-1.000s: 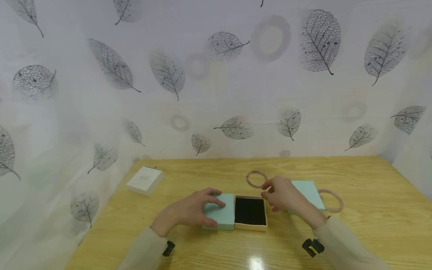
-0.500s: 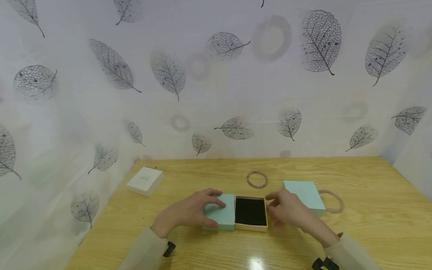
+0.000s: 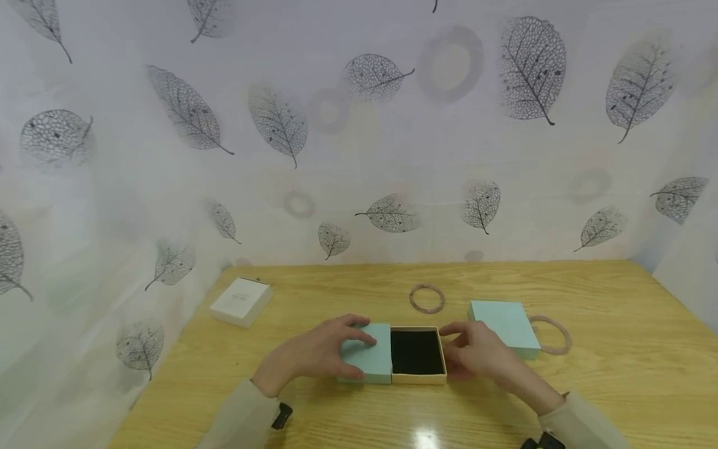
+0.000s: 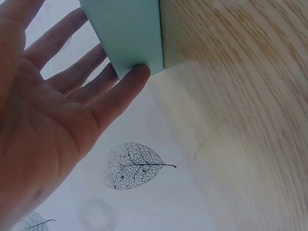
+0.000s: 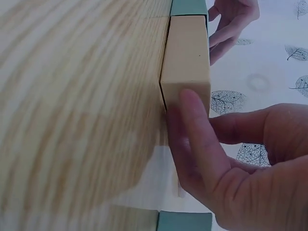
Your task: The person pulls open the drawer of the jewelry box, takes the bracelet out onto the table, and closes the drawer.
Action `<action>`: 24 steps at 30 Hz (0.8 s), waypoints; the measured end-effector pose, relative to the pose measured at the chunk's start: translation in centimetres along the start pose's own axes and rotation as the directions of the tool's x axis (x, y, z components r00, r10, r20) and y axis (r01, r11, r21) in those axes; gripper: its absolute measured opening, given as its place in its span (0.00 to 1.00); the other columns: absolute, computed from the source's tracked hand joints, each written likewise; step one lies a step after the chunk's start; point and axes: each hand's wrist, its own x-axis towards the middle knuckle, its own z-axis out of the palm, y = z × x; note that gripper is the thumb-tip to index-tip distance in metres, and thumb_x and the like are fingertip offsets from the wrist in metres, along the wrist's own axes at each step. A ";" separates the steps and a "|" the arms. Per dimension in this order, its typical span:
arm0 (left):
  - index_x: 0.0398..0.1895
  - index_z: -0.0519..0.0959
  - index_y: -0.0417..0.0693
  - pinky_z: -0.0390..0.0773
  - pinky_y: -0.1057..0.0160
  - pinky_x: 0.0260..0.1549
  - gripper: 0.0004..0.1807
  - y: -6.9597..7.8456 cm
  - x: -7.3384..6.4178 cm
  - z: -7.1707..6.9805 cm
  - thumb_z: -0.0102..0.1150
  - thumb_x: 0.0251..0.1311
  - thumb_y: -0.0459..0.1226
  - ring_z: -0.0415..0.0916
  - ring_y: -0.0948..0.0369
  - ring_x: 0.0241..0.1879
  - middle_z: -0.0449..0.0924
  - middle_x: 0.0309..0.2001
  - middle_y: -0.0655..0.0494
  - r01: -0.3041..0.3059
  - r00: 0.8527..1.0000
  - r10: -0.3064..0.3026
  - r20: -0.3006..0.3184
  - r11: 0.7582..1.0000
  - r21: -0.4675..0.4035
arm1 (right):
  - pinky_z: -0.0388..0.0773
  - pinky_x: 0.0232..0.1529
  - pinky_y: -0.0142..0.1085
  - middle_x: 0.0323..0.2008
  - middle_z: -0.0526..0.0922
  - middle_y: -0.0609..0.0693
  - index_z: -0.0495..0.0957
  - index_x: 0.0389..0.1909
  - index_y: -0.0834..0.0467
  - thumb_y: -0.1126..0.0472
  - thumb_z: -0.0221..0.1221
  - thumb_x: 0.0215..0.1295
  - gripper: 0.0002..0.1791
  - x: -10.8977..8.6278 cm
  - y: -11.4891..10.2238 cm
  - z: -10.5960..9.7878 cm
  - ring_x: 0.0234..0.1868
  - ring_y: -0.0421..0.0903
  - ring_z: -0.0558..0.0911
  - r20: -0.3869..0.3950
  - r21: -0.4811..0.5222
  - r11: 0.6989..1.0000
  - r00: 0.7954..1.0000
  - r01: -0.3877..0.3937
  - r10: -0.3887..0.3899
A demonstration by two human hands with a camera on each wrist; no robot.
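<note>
One black-lined tray point(image 3: 418, 378), left of right hand point(image 3: 481, 353), touching it

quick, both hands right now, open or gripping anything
Left hand: holding the mint box, thumb at the near edge, fingers over the top.
Right hand: open, a fingertip against the outer end of the cream tray, not gripping.
</note>
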 end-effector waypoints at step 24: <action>0.62 0.82 0.58 0.65 0.39 0.72 0.29 0.1 -0.2 0.1 0.74 0.56 0.49 0.62 0.46 0.75 0.64 0.77 0.53 0.008 1.000 -0.008 -0.016 1.000 -0.005 | 0.89 0.34 0.43 0.37 0.83 0.60 0.76 0.60 0.68 0.75 0.55 0.69 0.19 0.2 0.4 1.0 0.33 0.47 0.86 -0.088 0.060 0.998 0.996 0.000 0.005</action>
